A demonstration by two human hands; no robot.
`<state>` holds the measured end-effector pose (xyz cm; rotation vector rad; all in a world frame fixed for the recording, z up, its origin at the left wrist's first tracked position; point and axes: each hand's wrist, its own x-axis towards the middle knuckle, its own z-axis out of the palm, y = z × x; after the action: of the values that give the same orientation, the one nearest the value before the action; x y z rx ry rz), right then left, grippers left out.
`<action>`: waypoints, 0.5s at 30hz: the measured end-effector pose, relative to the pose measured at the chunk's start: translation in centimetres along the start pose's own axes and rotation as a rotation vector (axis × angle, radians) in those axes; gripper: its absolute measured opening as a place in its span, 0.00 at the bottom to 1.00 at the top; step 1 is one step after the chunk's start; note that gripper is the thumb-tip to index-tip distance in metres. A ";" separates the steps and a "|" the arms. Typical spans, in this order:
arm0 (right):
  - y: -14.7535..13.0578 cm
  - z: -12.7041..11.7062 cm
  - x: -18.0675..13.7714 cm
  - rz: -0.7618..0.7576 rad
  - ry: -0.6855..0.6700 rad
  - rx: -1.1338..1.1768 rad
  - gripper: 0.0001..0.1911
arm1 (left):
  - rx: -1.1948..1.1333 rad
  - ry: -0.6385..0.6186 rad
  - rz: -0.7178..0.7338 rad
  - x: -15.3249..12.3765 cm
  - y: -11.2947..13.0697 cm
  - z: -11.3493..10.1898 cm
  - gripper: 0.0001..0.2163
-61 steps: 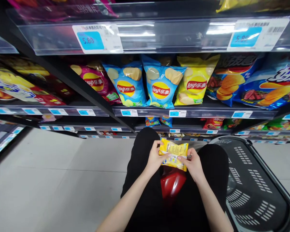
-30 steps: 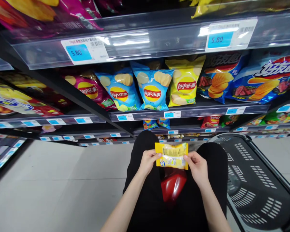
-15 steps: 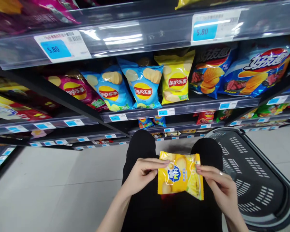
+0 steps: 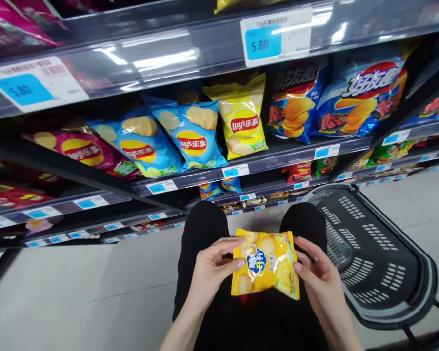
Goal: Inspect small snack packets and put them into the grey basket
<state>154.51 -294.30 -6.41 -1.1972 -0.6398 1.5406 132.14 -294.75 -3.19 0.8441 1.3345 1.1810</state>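
A small yellow snack packet with a blue emblem faces up over my lap, between my two hands. My left hand pinches its left edge, the thumb lying on the front. On the opposite side my right hand grips the right edge between thumb and fingers; part of those fingers is hidden behind the packet. Beneath it are my bent knees in black trousers.
Shelves ahead carry yellow, blue and magenta chip bags, with larger blue bags to the right. A black shopping basket stands on the floor right of my knees.
The view has turned, so shelves and basket appear further left. Both hands have shifted their grip: my left thumb now lies on the packet's front, and my right thumb presses its right edge.
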 end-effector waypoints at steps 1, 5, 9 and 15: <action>0.0 0.0 -0.1 0.069 -0.017 0.035 0.22 | -0.019 0.002 0.005 0.0 -0.1 0.2 0.18; -0.9 -0.3 0.1 0.171 -0.121 0.029 0.17 | -0.060 -0.015 -0.026 0.1 -0.1 1.1 0.31; -2.2 -0.9 0.7 0.114 -0.180 -0.059 0.14 | 0.001 -0.031 -0.031 1.4 0.3 2.1 0.33; -2.5 -3.4 1.2 -0.082 0.121 -0.239 0.13 | 0.139 -0.024 -0.115 5.3 0.6 6.5 0.32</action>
<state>158.61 -292.94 -5.92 -1.4140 -0.7990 1.3387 137.70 -288.43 -3.30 0.8651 1.4392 0.9947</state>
